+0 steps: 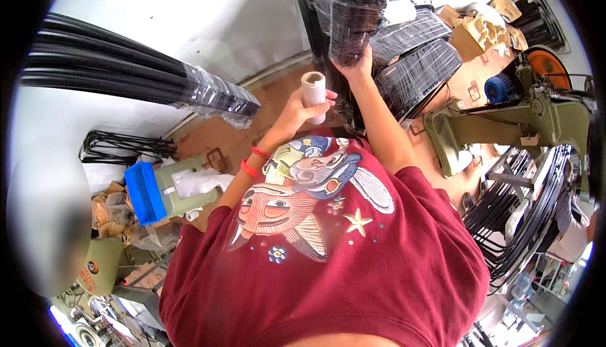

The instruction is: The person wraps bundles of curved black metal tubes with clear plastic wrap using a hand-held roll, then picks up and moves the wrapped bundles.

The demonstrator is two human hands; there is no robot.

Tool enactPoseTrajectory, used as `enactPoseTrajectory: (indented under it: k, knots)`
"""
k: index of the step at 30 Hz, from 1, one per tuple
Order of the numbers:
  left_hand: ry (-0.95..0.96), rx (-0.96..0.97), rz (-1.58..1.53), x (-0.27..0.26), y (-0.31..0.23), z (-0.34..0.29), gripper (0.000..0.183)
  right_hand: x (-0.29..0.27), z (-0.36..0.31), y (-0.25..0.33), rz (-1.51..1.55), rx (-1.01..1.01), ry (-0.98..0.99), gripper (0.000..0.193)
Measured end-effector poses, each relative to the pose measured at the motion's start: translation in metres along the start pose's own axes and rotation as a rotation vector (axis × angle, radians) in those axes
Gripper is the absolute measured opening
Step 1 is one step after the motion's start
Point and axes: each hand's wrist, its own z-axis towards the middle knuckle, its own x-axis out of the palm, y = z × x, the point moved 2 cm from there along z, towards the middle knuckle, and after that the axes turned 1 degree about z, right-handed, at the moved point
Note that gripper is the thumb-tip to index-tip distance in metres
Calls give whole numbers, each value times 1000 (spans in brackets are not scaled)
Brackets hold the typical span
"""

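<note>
My left hand [294, 114] is closed around a narrow roll of clear stretch film [314, 98], held upright in front of my chest with its hollow core facing up. Just ahead and to the right, a bundle of black tubes [357, 12] stands tilted, its lower end wound in shiny film. My right hand [356, 68] grips that bundle at its lower end, with the fingers partly hidden behind it. Whether film runs from the roll to the bundle I cannot tell.
Another film-wrapped black tube bundle [151, 72] leans at the left. Wrapped black stacks [420, 85] lie right of my right arm. A green machine [505, 126] and racked black rods [524, 211] stand farther right. A blue bin [145, 193] is at lower left, cardboard boxes [470, 39] far right.
</note>
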Motion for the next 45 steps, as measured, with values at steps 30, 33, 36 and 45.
enactPoseTrajectory:
  k: [30,33,36,45]
  knots:
    - [-848,1180,509,12,-179,-150,57,299,-209,161,-1038,-857,869,48]
    - [-967,1178,125,7,-172,-142,48,297,-192,162,-952,-834,921,50]
    - [-632,1066,-13,-24,-159,-146,39,298,-188,160,-939,-791,944,46]
    - [-561,945,55,-85,-139,-179,59,292,-226,142,-886,-696,917,36]
